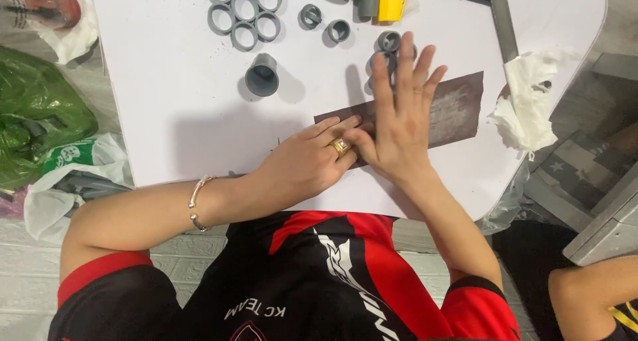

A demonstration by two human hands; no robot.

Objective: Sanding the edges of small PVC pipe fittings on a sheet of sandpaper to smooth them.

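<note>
Two hands meet on the dark sandpaper sheet point(458, 112) lying flat on the white counter point(173, 108). From the head view, my right hand point(399, 125) presses down with fingers spread flat, holding nothing; my left hand point(309, 165) has its fingers curled loosely at the sheet's near edge. Grey pipe rings point(244, 12) and a grey coupling point(262, 75) sit well apart. I judge even palm pressure keeps the sheet from creeping.

Sandpaper sheet point(458, 108) flat on the bench point(173, 102), under both hands. Behind it, pipe rings point(244, 12) left, tissue point(528, 102) right.
</note>
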